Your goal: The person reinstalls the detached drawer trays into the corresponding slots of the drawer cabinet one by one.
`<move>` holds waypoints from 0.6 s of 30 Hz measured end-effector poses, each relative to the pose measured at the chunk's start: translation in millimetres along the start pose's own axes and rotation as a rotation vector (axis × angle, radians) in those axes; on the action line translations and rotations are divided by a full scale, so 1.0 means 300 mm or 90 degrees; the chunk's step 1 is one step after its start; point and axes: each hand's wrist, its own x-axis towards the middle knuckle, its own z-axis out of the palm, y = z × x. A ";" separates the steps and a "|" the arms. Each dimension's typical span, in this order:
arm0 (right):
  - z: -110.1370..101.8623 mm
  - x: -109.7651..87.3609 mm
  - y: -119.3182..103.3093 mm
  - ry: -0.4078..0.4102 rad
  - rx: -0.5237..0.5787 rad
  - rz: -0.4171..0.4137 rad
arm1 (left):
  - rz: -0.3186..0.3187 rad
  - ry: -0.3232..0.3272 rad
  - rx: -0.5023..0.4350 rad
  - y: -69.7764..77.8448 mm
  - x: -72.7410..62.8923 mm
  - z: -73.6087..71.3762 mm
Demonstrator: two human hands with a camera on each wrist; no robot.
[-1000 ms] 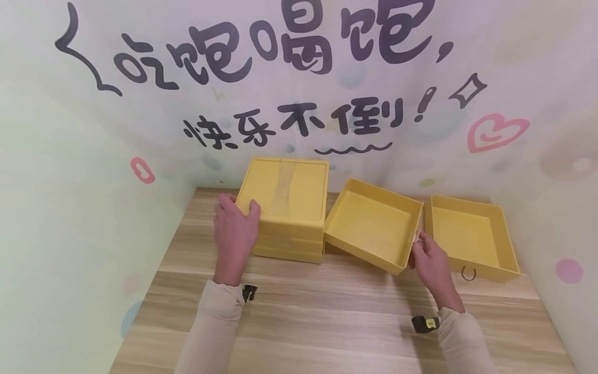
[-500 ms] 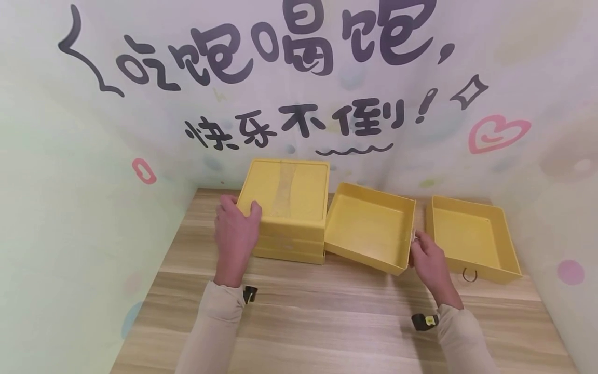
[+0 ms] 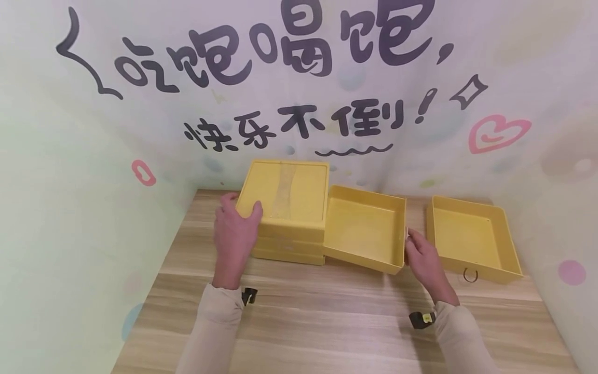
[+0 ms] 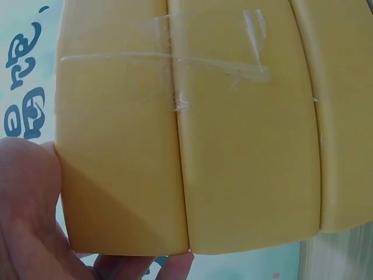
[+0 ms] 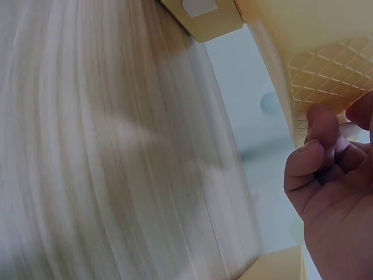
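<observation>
A yellow box-like drawer cabinet [image 3: 285,189], made of stacked units with clear tape across them, stands on the left half of the table. My left hand [image 3: 235,228] grips its near left corner, the thumb on top and the fingers along the left side; the left wrist view shows the taped front [image 4: 245,134]. Against the cabinet's right side lies a yellow drawer [image 3: 366,223], its left end meeting the opening and its near right corner angled toward me. My right hand [image 3: 426,262] pinches the small handle on the drawer's patterned outer face [image 5: 326,70]; the fingers partly hide it.
Farther right, a second yellow drawer [image 3: 464,236] rests on the wooden table [image 3: 336,317], with a dark ring-shaped handle [image 3: 470,275] beside its near side. A printed cloth wall [image 3: 289,140] rises behind the table, with more at both sides.
My right hand has moved left with the drawer, which now sits straighter and closer against the cabinet's side. The left hand and the cabinet have barely moved.
</observation>
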 end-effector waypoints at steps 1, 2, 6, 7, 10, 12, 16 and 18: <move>0.002 0.001 -0.003 -0.003 0.004 -0.002 | -0.003 -0.002 -0.003 -0.002 0.000 -0.001; 0.003 0.003 -0.005 -0.005 0.005 -0.005 | -0.006 -0.005 -0.006 -0.003 -0.001 -0.003; 0.007 0.008 -0.015 -0.021 0.021 -0.013 | -0.016 -0.021 -0.010 -0.008 -0.001 -0.004; 0.007 0.008 -0.018 -0.025 0.025 -0.013 | -0.017 -0.025 -0.010 -0.008 -0.001 -0.004; 0.009 0.012 -0.025 -0.030 0.024 -0.017 | -0.017 -0.027 -0.008 -0.010 0.000 -0.002; 0.012 0.014 -0.027 -0.033 0.026 -0.019 | -0.015 -0.025 -0.006 -0.010 0.001 0.000; 0.019 0.017 -0.031 -0.027 0.012 -0.035 | -0.014 -0.018 -0.002 -0.012 0.001 0.003; 0.023 0.018 -0.033 -0.020 0.001 -0.048 | -0.013 -0.015 0.001 -0.013 0.001 0.004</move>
